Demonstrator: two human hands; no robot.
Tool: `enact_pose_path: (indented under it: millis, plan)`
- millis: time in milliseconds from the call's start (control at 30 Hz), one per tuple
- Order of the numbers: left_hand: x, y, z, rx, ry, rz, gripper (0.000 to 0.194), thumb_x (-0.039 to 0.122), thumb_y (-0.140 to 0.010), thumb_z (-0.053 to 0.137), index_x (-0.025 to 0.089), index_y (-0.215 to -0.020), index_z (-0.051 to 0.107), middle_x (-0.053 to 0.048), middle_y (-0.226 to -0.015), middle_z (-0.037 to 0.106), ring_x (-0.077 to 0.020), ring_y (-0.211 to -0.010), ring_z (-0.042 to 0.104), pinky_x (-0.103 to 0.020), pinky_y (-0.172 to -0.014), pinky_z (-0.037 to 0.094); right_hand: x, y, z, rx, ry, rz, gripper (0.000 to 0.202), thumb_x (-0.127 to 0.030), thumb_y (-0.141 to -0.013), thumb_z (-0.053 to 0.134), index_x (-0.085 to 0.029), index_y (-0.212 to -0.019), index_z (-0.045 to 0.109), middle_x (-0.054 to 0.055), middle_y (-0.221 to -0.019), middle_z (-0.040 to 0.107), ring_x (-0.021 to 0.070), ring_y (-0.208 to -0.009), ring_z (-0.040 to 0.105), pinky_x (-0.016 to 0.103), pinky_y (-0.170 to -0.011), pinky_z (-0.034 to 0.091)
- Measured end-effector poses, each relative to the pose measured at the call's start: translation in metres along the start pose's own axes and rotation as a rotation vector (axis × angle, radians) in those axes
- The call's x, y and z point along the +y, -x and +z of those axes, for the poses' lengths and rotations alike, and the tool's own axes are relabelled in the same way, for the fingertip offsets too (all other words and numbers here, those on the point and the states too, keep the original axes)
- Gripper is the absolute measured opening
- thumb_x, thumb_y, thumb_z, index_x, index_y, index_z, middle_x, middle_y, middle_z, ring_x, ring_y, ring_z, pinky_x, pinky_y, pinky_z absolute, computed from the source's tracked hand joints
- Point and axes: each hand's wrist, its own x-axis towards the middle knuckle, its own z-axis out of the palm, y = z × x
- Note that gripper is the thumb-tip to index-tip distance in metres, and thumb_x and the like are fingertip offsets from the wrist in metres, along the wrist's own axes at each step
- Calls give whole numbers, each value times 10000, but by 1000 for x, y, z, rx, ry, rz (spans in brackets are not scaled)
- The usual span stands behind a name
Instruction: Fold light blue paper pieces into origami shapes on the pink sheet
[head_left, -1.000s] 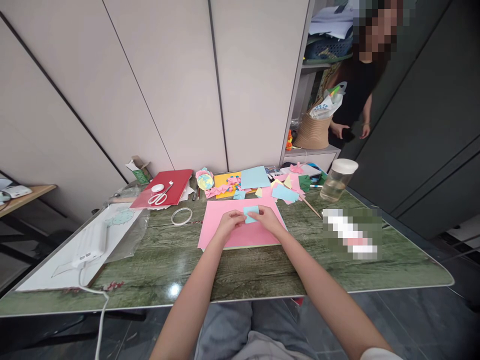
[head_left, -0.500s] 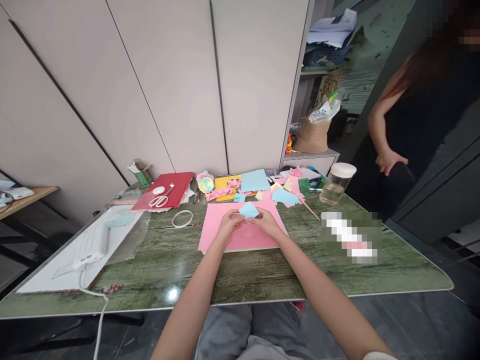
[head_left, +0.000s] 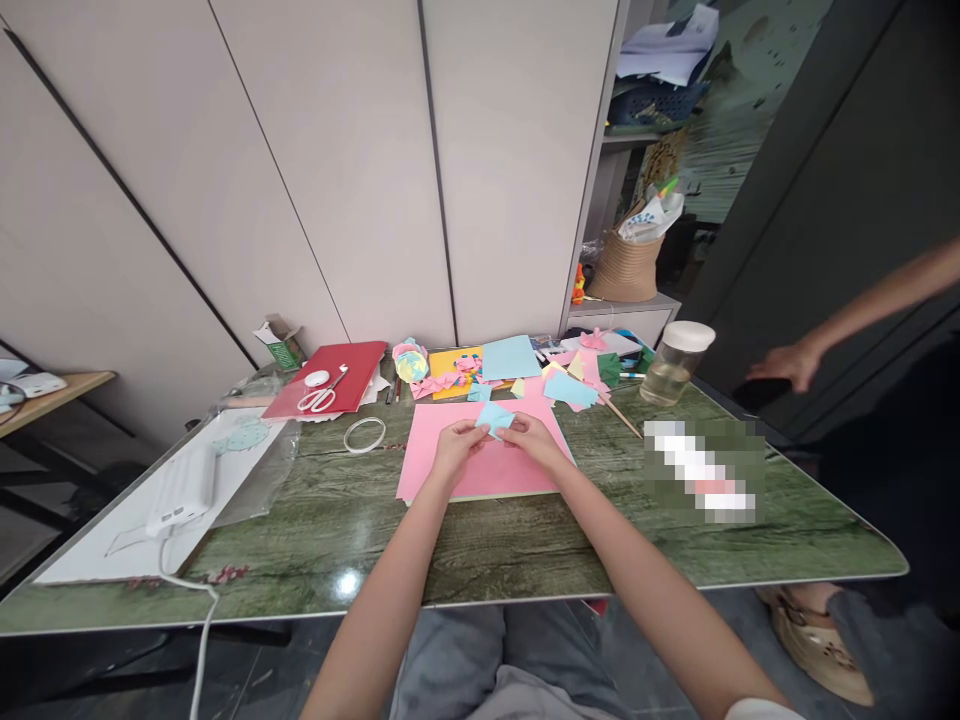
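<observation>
A small light-blue piece of folded paper (head_left: 495, 419) is held between both hands, just above a stack of pink paper sheets (head_left: 487, 478) on the table. My left hand (head_left: 459, 446) pinches its left side, thumb on top. On the opposite side, my right hand (head_left: 529, 440) grips the lower right edge the same way. Creases cross the blue paper. Behind it lies another small blue folded piece (head_left: 480, 393), touched by neither hand.
White scissors (head_left: 321, 397) rest on a red folder (head_left: 337, 375). A tape roll (head_left: 364, 435), a power bank (head_left: 184, 488) and a lidded water jar (head_left: 675, 365) stand around. Coloured paper (head_left: 510, 358) lies along the back. At the right, another person's hand (head_left: 791, 367) holds something dark.
The blue paper has turned slightly and lies flatter between my fingers. The other person has moved farther right and lower, one arm reaching out over the side of the table.
</observation>
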Motion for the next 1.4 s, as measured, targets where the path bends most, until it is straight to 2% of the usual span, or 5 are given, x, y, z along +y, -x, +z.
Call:
enact_pose_path:
  millis: [167,533,733,1000,1400]
  plan:
    - [2,1,0,-29,-53,40,325,271,-535,696,152,-824,607,-44,-740,627,-126,-635,580,-222,-575,394,-3,1,-1,-11,14,-51,272,-334,-612,624,-168,-813,547,-8,-670,550,97,-595,487,232,-566,398]
    - [5,5,4,-13,-222,192,259,208,-535,641,160,-784,591,-32,-760,623,-120,-651,539,-220,-576,375,-4,3,1,-38,56,-88,251,-303,-605,624,-170,-800,538,-2,-659,564,127,-629,525,274,-605,428]
    - [4,6,1,-78,-171,93,271,237,-564,626,165,-824,604,-32,-769,611,-115,-649,536,-208,-557,359,-5,3,1,-94,69,-93,264,-290,-591,634,-170,-814,558,4,-708,595,128,-628,536,275,-610,427]
    - [5,3,-2,-43,-170,54,352,346,-564,664,158,-861,633,-61,-834,629,-141,-721,542,-224,-601,374,-5,2,-1,-78,45,-41,314,-371,-656,578,-167,-895,576,22,-730,602,129,-601,560,295,-626,444]
    - [4,5,1,-55,-85,83,356,338,-577,665,154,-877,613,-65,-861,619,-129,-732,545,-214,-610,389,-7,4,-3,-102,206,-81,223,-377,-640,590,-155,-636,569,4,-609,571,122,-582,516,258,-595,399]
